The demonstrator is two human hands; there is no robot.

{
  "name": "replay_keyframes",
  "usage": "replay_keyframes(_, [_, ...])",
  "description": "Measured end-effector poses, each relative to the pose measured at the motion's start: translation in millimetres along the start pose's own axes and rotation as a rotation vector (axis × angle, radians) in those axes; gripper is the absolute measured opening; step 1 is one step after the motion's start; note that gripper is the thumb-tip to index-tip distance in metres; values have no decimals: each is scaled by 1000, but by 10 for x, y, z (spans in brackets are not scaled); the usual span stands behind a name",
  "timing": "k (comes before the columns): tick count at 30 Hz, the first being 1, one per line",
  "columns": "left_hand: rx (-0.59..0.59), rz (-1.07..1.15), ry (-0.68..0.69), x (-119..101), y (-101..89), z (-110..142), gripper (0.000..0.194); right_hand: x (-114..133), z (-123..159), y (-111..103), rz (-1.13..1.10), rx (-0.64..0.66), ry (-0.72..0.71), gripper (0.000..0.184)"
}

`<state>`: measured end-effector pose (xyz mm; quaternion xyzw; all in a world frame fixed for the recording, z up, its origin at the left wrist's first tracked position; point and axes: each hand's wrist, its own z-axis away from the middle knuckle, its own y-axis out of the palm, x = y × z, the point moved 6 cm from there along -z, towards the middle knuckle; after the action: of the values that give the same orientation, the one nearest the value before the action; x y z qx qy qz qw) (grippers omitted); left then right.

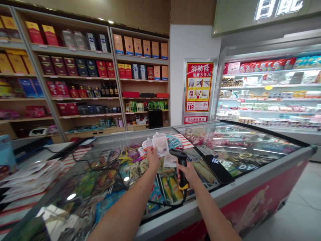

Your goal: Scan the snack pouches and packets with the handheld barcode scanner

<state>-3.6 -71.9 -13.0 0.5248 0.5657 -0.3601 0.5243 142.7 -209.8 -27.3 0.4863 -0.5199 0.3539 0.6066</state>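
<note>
Two hands were in view over a chest freezer (pixel 250 186), both mine. My left hand (pixel 152 158) was raised and mostly closed, holding a bunch of clear plastic packets (pixel 160 144) from below. The packets stood above my fingertips, and the exact pinch was hidden behind them. A paper tag (pixel 171 161) hung near them, though I could not tell whether it was attached. My right hand (pixel 187 174) was closed firmly around the handle of a black and yellow barcode scanner (pixel 182 167). The scanner head tilted up toward the packets and sat just beside them; I could not tell whether they touched. Its black cord (pixel 185 198) dropped from the handle across the freezer's glass lid (pixel 233 147).

Work in hand at that instant: packets and scanner were held close together above the lid, with both hands occupied. I could not tell which face of the packets carried a code, and no sign of a completed read was visible.

Surroundings recorded: colourful wrapped goods (pixel 170 189) lay under the glass, a pile of papers (pixel 32 177) lay on the counter to my left, boxed goods filled wooden shelves (pixel 75 60) ahead, and a chilled display case (pixel 268 87) stood to the right
</note>
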Motion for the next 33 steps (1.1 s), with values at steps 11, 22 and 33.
replay_keyframes(11, [20, -11, 17, -13, 41, 17, 7, -35, -17, 7, 6, 50, 15, 38])
replay_keyframes(22, [67, -64, -2, 88, 55, 2, 5, -16, 50, -18, -29, -30, 18, 39])
replay_keyframes(33, [11, 25, -103, -147, -624, -184, 12, 46, -25, 626, -15, 74, -6, 36])
